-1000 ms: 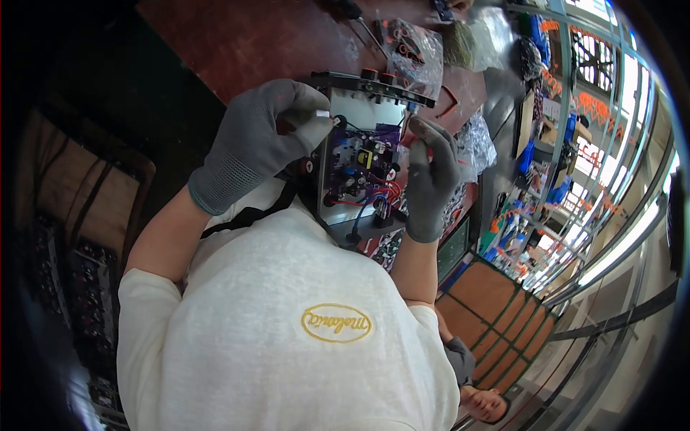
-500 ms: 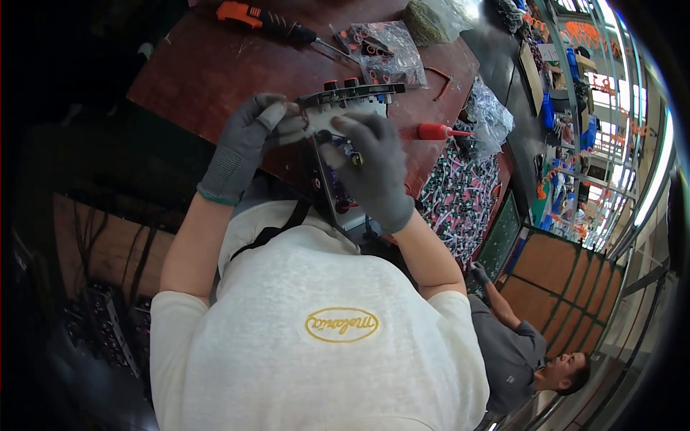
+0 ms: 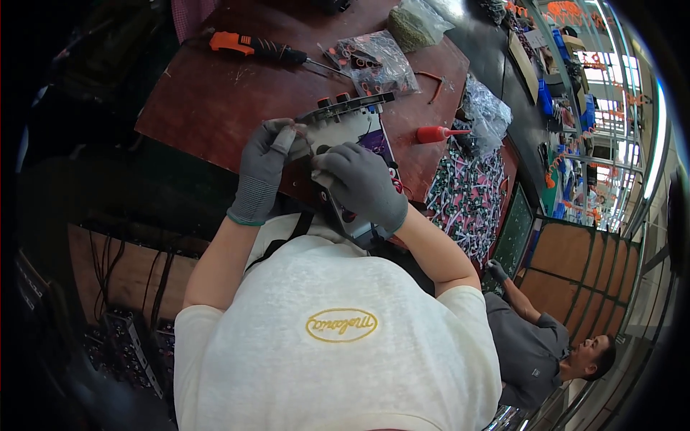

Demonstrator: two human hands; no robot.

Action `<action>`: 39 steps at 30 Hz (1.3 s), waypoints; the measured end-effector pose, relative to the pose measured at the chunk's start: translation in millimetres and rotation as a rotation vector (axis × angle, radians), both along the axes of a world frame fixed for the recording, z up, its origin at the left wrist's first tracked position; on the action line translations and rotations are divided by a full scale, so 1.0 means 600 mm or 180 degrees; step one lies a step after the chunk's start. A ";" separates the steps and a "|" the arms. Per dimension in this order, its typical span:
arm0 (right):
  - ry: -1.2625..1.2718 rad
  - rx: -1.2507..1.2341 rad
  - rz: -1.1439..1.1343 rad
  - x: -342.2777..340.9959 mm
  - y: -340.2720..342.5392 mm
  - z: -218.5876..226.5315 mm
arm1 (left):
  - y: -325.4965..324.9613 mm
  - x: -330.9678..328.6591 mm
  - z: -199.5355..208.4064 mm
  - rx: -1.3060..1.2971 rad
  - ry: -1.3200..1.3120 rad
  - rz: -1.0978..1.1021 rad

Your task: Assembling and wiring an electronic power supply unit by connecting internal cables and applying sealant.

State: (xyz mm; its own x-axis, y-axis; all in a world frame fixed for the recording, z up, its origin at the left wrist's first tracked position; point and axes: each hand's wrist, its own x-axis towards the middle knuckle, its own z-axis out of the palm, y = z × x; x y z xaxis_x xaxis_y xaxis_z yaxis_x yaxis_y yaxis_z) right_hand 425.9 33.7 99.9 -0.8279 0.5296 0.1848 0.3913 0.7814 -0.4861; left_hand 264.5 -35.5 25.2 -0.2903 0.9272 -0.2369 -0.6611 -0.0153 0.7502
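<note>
Brought the right hand [image 3: 363,183] across, since a second ago, from beside the right edge of the open electronics unit [image 3: 341,133] to over its middle, close to the left hand [image 3: 264,167] near its left edge. Fingers bent on both; unable to tell whether apart, together or clamped on some small part. Can see the unit just above the frame's centre, partly covered; an orange-and-black screwdriver [image 3: 262,48] at upper left; a red bottle [image 3: 431,134] right of the unit; a heap of wired parts [image 3: 463,205] lower right of that.
</note>
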 end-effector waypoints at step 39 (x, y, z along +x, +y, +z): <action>-0.0325 -0.0282 0.0113 0.025 0.034 -0.036 | -0.047 0.015 -0.005 0.0747 0.1022 -0.0125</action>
State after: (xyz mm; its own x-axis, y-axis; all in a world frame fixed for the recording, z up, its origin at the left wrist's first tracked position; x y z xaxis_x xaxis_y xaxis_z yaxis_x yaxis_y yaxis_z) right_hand 440.9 54.0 78.1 -0.8585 0.5100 0.0526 0.4150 0.7515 -0.5129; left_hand 273.8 -63.5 22.1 -0.2784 0.9572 0.0797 -0.3972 -0.1902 0.8978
